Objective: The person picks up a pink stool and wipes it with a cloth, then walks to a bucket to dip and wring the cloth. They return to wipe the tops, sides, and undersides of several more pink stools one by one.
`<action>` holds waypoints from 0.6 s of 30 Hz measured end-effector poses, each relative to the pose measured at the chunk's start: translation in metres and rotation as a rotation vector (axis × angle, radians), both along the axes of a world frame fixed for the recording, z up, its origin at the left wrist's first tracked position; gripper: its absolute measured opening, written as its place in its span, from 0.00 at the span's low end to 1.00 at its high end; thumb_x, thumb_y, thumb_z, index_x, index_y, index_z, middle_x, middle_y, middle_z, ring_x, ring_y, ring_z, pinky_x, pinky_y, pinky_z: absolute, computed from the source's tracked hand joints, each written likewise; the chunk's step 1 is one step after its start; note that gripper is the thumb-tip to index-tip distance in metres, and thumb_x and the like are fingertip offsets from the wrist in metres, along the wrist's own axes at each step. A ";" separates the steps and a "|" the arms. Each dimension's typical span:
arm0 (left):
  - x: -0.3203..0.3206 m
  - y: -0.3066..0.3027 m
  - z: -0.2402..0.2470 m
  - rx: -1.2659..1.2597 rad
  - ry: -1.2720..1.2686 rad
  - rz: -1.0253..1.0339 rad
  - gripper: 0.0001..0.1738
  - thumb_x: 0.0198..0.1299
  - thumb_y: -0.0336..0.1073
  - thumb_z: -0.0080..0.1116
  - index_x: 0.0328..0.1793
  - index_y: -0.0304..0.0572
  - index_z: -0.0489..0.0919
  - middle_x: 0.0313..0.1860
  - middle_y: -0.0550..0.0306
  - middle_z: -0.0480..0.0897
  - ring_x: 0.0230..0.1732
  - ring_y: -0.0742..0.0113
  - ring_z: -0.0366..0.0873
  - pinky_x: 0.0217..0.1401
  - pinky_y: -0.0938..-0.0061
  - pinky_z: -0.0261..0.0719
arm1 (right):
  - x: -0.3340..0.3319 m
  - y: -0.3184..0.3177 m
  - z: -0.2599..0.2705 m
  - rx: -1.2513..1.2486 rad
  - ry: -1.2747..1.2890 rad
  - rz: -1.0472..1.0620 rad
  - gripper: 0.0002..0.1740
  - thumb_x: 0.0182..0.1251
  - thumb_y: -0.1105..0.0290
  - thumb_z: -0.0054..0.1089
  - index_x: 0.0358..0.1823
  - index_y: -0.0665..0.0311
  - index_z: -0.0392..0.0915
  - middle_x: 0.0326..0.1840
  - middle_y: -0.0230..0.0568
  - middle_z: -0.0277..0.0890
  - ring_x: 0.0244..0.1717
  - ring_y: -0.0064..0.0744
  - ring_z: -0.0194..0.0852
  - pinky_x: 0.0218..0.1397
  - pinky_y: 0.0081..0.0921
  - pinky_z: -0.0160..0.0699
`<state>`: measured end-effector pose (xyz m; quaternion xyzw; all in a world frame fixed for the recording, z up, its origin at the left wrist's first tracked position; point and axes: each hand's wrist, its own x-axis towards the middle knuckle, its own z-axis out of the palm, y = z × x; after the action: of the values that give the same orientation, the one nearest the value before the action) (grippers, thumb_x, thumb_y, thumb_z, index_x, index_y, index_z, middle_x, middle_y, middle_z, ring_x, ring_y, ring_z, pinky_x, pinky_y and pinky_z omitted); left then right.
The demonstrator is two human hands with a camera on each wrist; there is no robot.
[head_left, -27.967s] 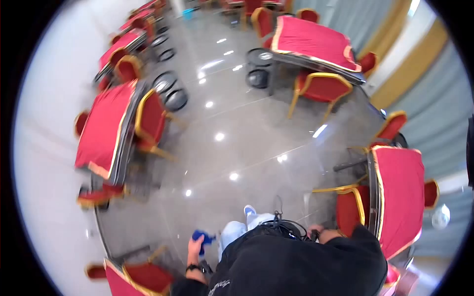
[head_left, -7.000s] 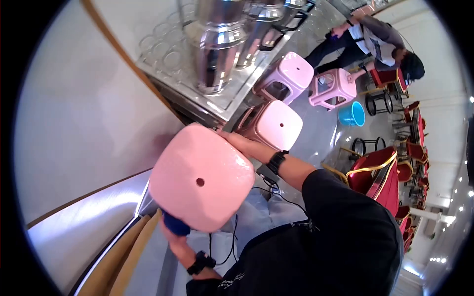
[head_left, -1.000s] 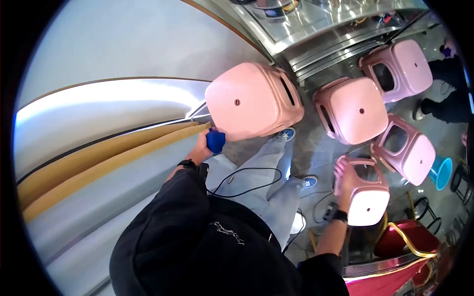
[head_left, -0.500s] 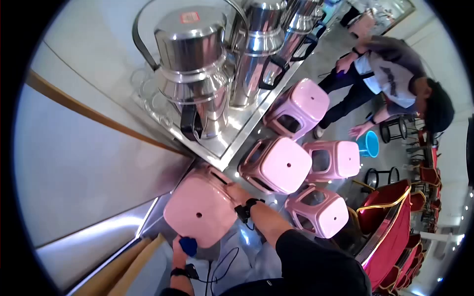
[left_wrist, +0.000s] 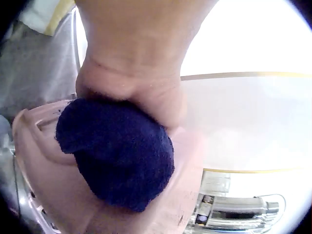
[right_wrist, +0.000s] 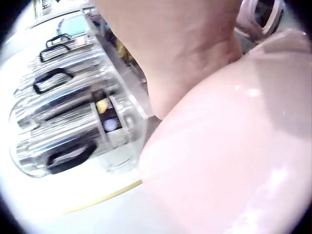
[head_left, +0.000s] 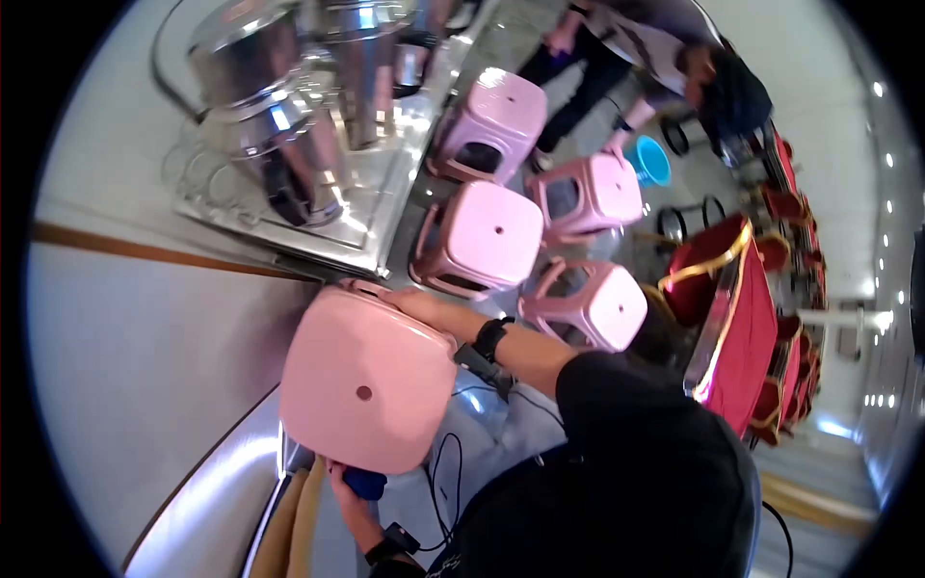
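Observation:
A pink plastic stool (head_left: 361,390) is held up with its square seat, pierced by a small hole, facing me. My right hand (head_left: 407,302) grips the stool's far edge, next to the steel counter; in the right wrist view the right hand (right_wrist: 180,48) lies over the pink stool (right_wrist: 234,161). My left hand (head_left: 339,479) holds a dark blue cloth (head_left: 364,482) against the stool's near edge. In the left wrist view the blue cloth (left_wrist: 117,151) is bunched in my left hand (left_wrist: 131,73) and pressed to the pink stool (left_wrist: 44,170).
Several more pink stools (head_left: 487,236) stand on the grey floor to the right. Large steel urns (head_left: 260,144) sit on a steel counter (head_left: 376,226) at the upper left. Another person (head_left: 665,48) bends near a blue bucket (head_left: 653,159). A red-clothed table (head_left: 742,328) is on the right.
The pink stool has come up closer to me and looks larger. My right hand stays on its far edge, and the left hand with the cloth stays at its near edge.

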<state>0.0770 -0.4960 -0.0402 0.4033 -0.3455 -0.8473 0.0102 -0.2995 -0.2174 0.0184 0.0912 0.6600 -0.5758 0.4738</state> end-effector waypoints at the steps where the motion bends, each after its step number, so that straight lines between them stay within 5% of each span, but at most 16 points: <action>1: -0.003 0.003 0.028 -0.052 -0.059 -0.041 0.25 0.59 0.33 0.53 0.64 0.44 0.76 0.54 0.57 0.79 0.61 0.62 0.76 0.67 0.65 0.76 | 0.010 0.013 0.013 -0.004 0.032 0.006 0.30 0.82 0.46 0.49 0.57 0.65 0.86 0.50 0.41 0.87 0.46 0.29 0.85 0.51 0.33 0.85; 4: -0.009 -0.005 0.130 -0.481 0.038 -0.338 0.26 0.56 0.38 0.57 0.61 0.36 0.77 0.55 0.52 0.79 0.59 0.59 0.76 0.67 0.61 0.74 | 0.022 0.045 0.094 -0.149 0.036 -0.083 0.28 0.82 0.47 0.50 0.56 0.66 0.86 0.46 0.37 0.86 0.43 0.23 0.83 0.46 0.27 0.84; 5: -0.025 0.009 0.176 -0.309 0.064 -0.286 0.29 0.54 0.41 0.57 0.60 0.31 0.77 0.55 0.46 0.79 0.58 0.54 0.78 0.66 0.60 0.76 | 0.029 0.060 0.114 -0.178 0.037 -0.137 0.28 0.82 0.48 0.50 0.56 0.66 0.86 0.46 0.37 0.86 0.43 0.22 0.82 0.45 0.26 0.83; 6: -0.033 0.023 0.214 -0.422 0.003 -0.263 0.32 0.52 0.42 0.57 0.62 0.29 0.76 0.55 0.42 0.80 0.57 0.52 0.79 0.65 0.59 0.78 | 0.038 0.075 0.127 -0.210 0.036 -0.189 0.27 0.82 0.48 0.50 0.56 0.66 0.86 0.46 0.36 0.86 0.43 0.20 0.82 0.44 0.24 0.83; 7: -0.041 0.041 0.251 -0.428 0.028 -0.273 0.32 0.52 0.42 0.56 0.62 0.28 0.76 0.55 0.42 0.80 0.58 0.51 0.79 0.64 0.59 0.78 | 0.046 0.095 0.136 -0.237 0.060 -0.172 0.32 0.81 0.45 0.49 0.60 0.68 0.85 0.51 0.45 0.87 0.49 0.30 0.85 0.52 0.30 0.83; 10: -0.057 0.102 0.331 -0.403 0.124 -0.280 0.32 0.52 0.43 0.54 0.62 0.30 0.75 0.59 0.40 0.80 0.60 0.49 0.79 0.67 0.58 0.78 | 0.082 0.158 0.171 -0.396 0.024 -0.340 0.30 0.81 0.47 0.50 0.59 0.67 0.86 0.52 0.41 0.87 0.47 0.27 0.85 0.51 0.28 0.83; 14: -0.069 0.207 0.393 -0.402 0.251 -0.337 0.31 0.48 0.42 0.56 0.58 0.29 0.75 0.54 0.41 0.80 0.56 0.50 0.79 0.63 0.58 0.79 | 0.162 0.286 0.256 -0.600 0.113 -0.682 0.25 0.82 0.52 0.51 0.58 0.66 0.85 0.49 0.37 0.86 0.44 0.23 0.85 0.48 0.26 0.83; 18: -0.084 0.272 0.391 -0.434 0.308 -0.554 0.29 0.48 0.39 0.59 0.56 0.30 0.75 0.52 0.43 0.82 0.55 0.49 0.81 0.64 0.56 0.79 | 0.227 0.395 0.264 -0.443 0.195 -0.824 0.23 0.83 0.56 0.49 0.58 0.67 0.84 0.49 0.37 0.86 0.45 0.21 0.83 0.48 0.23 0.82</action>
<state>-0.0065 -0.2245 0.3511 0.1510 -0.6073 -0.7757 -0.0821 -0.0725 0.1772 0.2823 0.1878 0.4717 -0.8484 0.1497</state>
